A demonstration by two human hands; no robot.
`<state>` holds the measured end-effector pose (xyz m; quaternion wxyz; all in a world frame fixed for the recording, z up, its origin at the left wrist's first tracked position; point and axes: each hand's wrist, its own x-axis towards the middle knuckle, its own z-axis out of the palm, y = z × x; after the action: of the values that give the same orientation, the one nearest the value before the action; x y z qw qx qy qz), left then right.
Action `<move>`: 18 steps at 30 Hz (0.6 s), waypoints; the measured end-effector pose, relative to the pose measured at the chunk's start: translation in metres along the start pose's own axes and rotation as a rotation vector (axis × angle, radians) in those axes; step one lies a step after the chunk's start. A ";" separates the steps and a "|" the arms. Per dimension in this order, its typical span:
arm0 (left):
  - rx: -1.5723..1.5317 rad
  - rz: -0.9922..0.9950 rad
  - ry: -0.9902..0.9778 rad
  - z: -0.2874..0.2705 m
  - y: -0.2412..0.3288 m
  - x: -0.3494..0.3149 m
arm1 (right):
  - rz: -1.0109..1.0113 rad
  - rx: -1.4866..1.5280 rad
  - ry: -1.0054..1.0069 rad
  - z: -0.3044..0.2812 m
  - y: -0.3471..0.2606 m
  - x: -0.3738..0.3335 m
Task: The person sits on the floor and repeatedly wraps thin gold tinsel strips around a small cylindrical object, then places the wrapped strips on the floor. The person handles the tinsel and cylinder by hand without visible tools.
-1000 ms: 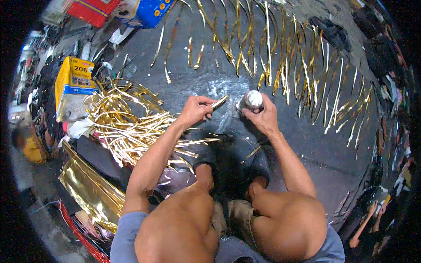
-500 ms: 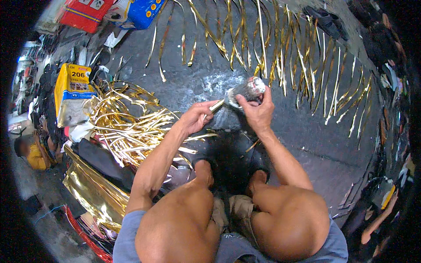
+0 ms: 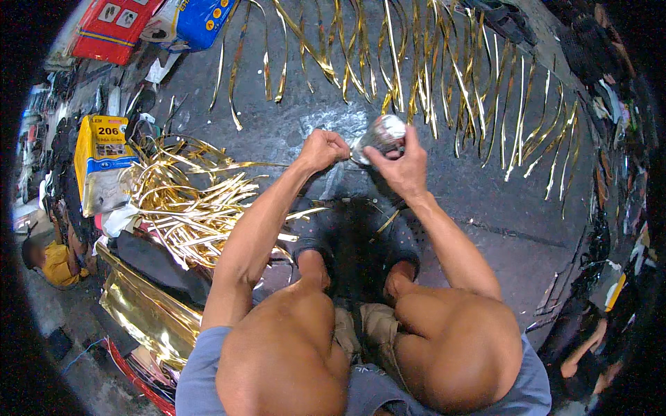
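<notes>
My left hand [image 3: 323, 150] is closed in a pinch on a gold strip [image 3: 263, 165], which trails back to the left behind the wrist; its end is hidden in the fingers. Just to the right, my right hand [image 3: 402, 165] grips a small grey can [image 3: 383, 135] with a silvery end, tilted and smeared with pale residue. The left fingertips are close to the can's lower edge; whether they touch it I cannot tell. Left of my arm lies a tangled heap of shiny gold strips [image 3: 187, 201]. At the far side, several more gold strips [image 3: 423, 76] hang loose in a row over the dark surface.
A yellow and blue tin [image 3: 104, 149] stands beside the heap. Red [image 3: 114, 31] and blue [image 3: 198, 24] packages lie at the far left. A gold sheet [image 3: 149, 305] rests by my left knee. Another person [image 3: 62, 260] in yellow is at the left edge; an arm [image 3: 586, 347] shows at right.
My left hand has moved up and turned, so the strip end seen before is now hidden. The can has tipped, its silvery end facing up more. The whole view has shifted slightly.
</notes>
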<state>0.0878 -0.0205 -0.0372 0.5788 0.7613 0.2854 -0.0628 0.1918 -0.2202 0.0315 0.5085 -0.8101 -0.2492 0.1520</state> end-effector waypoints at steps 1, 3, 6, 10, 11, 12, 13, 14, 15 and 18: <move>0.020 -0.013 0.005 0.001 0.002 0.001 | -0.058 -0.072 -0.009 0.008 0.003 -0.002; 0.111 -0.028 0.028 0.003 0.005 -0.001 | -0.270 -0.211 0.006 0.016 0.008 -0.008; 0.195 0.151 0.101 0.004 0.017 -0.012 | -0.384 -0.313 -0.018 0.023 0.011 -0.012; -0.065 0.497 0.040 0.015 0.042 -0.040 | -0.402 -0.341 -0.019 0.020 0.015 -0.017; -0.103 0.497 0.041 0.021 0.046 -0.044 | -0.375 -0.289 -0.057 0.020 0.013 -0.018; -0.141 0.498 0.042 0.024 0.048 -0.047 | -0.347 -0.237 -0.095 0.017 0.012 -0.017; -0.080 0.432 0.061 0.024 0.049 -0.046 | -0.321 -0.189 -0.130 0.012 0.011 -0.017; -0.047 0.423 0.072 0.022 0.048 -0.046 | -0.244 -0.156 -0.131 0.009 0.017 -0.017; -0.013 0.413 0.084 0.019 0.047 -0.047 | -0.166 -0.123 -0.133 0.009 0.028 -0.016; 0.038 0.425 0.099 0.022 0.051 -0.045 | 0.220 -0.016 -0.093 0.013 0.062 -0.005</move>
<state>0.0814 -0.0658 0.0179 0.5498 0.8173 0.1455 0.0928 0.1960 -0.2355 -0.0300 0.4701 -0.8287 -0.1834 0.2422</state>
